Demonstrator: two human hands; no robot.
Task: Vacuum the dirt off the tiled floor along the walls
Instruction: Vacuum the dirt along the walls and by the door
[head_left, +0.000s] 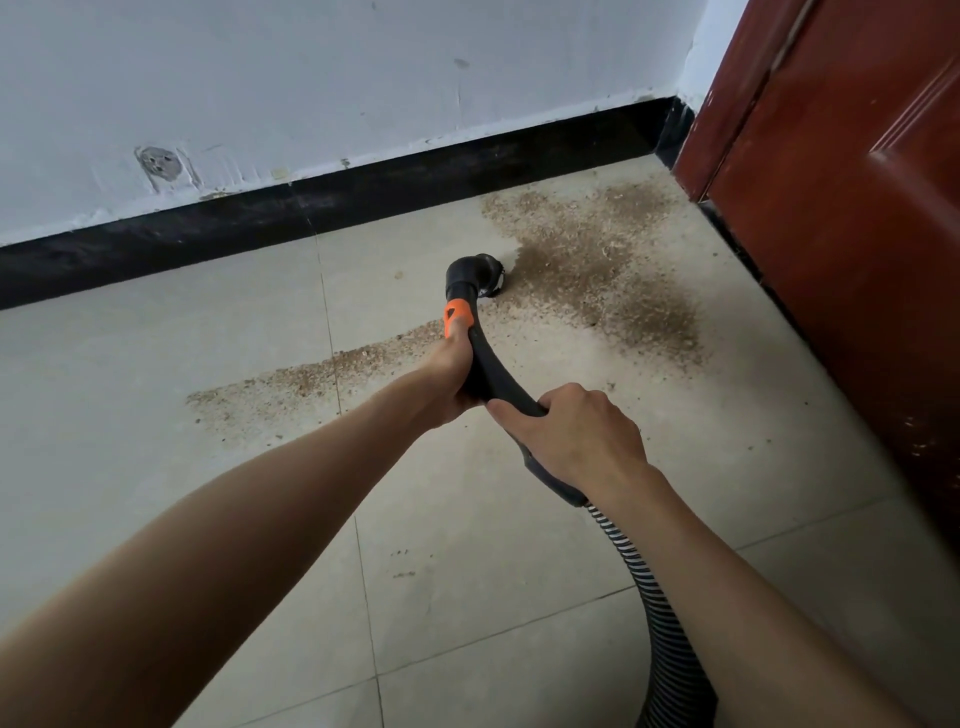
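While you work: both fists wrap the vacuum handle (488, 374).
Grip: left hand (449, 376) forward, right hand (574, 434) behind.
Progress: nozzle (480, 275) at the dirt (597, 275); most remains.

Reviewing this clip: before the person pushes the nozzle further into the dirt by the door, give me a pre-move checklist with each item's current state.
1. Left hand grips the black wand just below the orange collar: ok.
2. Right hand grips the handle end above the ribbed hose: ok.
3. Brush nozzle at the edge of the dark dirt patch: ok.
4. Hose free of kinks in the visible stretch: ok.
5. Strip of dirt left of the wand cleared: not ok.
6. Suction running: cannot tell.
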